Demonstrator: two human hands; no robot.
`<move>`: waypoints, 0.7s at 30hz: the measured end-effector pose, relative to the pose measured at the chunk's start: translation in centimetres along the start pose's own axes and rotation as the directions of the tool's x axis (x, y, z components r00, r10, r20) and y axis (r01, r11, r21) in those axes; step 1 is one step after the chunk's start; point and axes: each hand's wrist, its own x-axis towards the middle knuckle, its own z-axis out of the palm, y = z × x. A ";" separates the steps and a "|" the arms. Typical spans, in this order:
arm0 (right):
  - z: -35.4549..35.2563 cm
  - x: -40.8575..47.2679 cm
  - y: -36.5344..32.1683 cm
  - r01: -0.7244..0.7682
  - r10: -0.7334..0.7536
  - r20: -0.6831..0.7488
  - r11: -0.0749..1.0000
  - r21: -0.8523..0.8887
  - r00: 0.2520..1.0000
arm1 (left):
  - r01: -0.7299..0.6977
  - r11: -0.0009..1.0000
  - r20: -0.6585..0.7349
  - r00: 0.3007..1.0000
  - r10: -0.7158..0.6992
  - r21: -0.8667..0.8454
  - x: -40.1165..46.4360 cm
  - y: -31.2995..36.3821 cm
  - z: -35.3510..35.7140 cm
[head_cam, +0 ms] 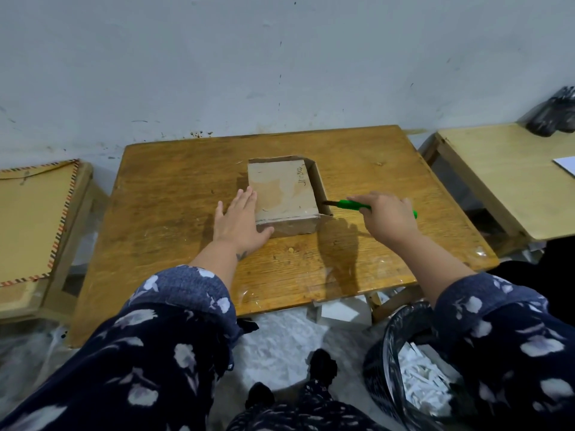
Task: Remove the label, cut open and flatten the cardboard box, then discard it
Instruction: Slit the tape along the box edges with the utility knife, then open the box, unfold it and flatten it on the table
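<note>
Box: cardboard box [284, 194] at bench [174, 194] centre
Left grip [241, 223]: open, flat, pressing box's 9 o'clock side
Right grip [387, 217]: closed around green knife [353, 204], blade at box's 3 o'clock edge

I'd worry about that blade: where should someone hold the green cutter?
By the green handle of the cutter, from the right, away from the box. The dark blade end points left into the box's right side, and the right hand already wraps the handle there.
</note>
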 end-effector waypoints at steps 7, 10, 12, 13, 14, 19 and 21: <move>-1.6 2.3 -0.1 -0.495 0.304 0.391 0.495 0.714 0.869 | 0.015 0.998 -0.086 0.996 -0.020 -0.056 1.0 2.0 0.1; -1.7 3.8 0.5 -0.593 0.295 0.515 0.369 0.715 0.805 | -0.010 0.998 -0.085 0.996 0.004 -0.069 2.2 3.2 -0.1; -1.8 4.7 0.8 -0.611 0.294 0.536 0.331 0.720 0.791 | -0.018 0.997 -0.080 0.997 0.012 -0.076 3.1 4.0 -0.3; -1.9 5.1 0.8 -0.612 0.296 0.538 0.321 0.722 0.790 | -0.018 0.997 -0.074 0.997 0.012 -0.077 3.5 4.3 -0.3; -1.9 5.5 0.8 -0.610 0.302 0.532 0.320 0.725 0.791 | -0.015 0.997 -0.069 0.998 0.009 -0.079 4.0 4.7 -0.4; -1.0 8.3 1.4 -0.564 0.346 0.453 0.375 0.736 0.822 | 0.014 0.997 -0.070 0.997 -0.019 -0.073 6.5 6.3 -0.5; -0.8 9.4 1.8 -0.569 0.335 0.469 0.338 0.750 0.817 | 0.032 0.998 -0.045 0.998 -0.035 -0.061 7.2 6.7 -0.4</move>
